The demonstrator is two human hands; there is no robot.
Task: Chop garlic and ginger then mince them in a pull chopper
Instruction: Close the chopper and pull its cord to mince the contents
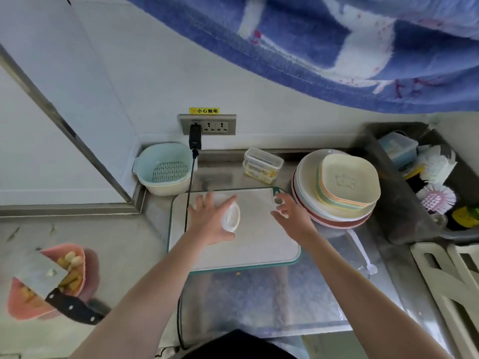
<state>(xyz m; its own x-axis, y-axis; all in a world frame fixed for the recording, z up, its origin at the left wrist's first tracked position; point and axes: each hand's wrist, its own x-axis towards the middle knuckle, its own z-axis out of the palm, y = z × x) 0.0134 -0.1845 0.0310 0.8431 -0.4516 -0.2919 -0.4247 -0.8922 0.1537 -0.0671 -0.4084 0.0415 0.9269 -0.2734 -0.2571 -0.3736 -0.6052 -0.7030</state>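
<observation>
Stainless-steel kitchen counter [259,301] running along a white wall, with a grey cutting board [256,244] lying at its centre. Left hand [211,220] is reaching over the board, fingers spread and thumb curving round a small white pull chopper [231,218] that is sitting on the board's far half. Right hand [289,212] is hovering just to the right of it, fingers loosely curled and parted, gripping nothing. A pink bowl [77,257] holding chopped pieces of garlic and ginger [70,268] is standing well apart at the counter's left end, a cleaver [44,278] lying across its rim. Behind the board are sitting a pale colander basket [166,171] and a clear lidded container [262,165]; a stack of plates [337,187] is standing just beside the board's right edge. A black cable [188,193] is hanging from the wall socket [207,124] across the board.
</observation>
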